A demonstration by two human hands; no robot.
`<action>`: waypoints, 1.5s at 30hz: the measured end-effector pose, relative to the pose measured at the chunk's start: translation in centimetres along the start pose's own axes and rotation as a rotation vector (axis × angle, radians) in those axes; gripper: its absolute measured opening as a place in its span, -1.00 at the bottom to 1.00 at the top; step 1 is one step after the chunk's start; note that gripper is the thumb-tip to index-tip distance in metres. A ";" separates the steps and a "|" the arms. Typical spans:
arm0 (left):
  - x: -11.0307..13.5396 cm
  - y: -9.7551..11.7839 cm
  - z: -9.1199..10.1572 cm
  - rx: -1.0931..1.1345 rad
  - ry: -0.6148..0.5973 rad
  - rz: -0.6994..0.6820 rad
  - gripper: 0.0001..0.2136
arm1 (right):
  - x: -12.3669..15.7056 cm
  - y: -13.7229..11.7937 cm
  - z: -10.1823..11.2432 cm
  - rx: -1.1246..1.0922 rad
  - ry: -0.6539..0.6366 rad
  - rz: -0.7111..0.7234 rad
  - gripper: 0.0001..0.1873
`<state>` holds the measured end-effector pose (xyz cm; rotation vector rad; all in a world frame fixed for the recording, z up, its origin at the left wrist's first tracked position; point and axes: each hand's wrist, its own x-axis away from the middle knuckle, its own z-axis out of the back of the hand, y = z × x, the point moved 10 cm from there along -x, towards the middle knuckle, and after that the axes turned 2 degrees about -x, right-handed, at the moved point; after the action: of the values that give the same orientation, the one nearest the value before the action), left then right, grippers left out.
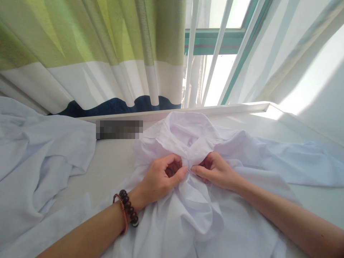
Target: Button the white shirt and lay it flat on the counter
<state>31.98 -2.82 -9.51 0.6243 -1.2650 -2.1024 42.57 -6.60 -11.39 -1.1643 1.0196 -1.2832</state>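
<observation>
A white collared shirt (236,211) lies spread on a white surface, its collar (196,152) standing up toward the window and one sleeve stretched out to the right. Just below the collar, my left hand (163,175) pinches the front edge of the shirt between thumb and fingers. My right hand (215,170) pinches the cloth a short way to the right, its thumb tip close to the left thumb. Whatever button lies between the fingertips is too small or hidden to make out. The front cloth bunches and folds beneath both hands.
More white cloth (61,150) lies crumpled at the left. A pixelated dark patch (119,129) sits near the surface's raised back edge (242,108). Behind hang a green and white curtain (107,71) and white window bars (217,46). A wall stands at the right.
</observation>
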 end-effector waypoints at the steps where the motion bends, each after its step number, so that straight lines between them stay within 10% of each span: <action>1: 0.0 0.0 0.0 -0.004 -0.002 0.001 -0.82 | 0.0 0.1 0.1 0.007 0.002 -0.005 -0.71; 45: 0.2 0.3 -0.1 0.015 -0.055 -0.033 -0.81 | 0.1 0.1 -0.1 0.025 -0.047 -0.004 -0.64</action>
<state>32.01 -3.11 -9.25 0.6007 -1.3099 -2.1522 42.44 -6.68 -11.47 -1.1734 0.9644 -1.2625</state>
